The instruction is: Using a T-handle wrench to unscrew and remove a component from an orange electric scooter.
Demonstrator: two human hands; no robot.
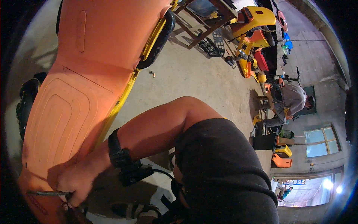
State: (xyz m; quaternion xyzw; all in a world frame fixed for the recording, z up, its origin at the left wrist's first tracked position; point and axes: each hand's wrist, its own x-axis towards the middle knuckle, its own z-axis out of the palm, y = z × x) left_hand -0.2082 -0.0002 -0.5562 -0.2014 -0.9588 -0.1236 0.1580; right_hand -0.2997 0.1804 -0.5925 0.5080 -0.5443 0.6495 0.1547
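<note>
My right hand (79, 183) reaches down to the near end of a long orange moulded plastic body (59, 115). Its fingers are closed around one end of a thin dark rod or cable (46, 193), which sticks out to the left over the orange surface. Deep shadow at the lower edge covers what seems to be part of my left hand (76, 216), close to the right fingertips; its fingers cannot be made out. A black strap with a small device (126, 164) sits on my right wrist. Yellow trim (125, 91) runs along the body's side, beside a black wheel (162, 39).
A wooden stand (209, 22) is at the top. Yellow and orange vehicle parts (257, 22), a power drill (242, 55) and black pedal-like parts (209, 47) lie beyond. Another person (292, 99) bends over work at the right. A small object (152, 74) lies on the concrete floor.
</note>
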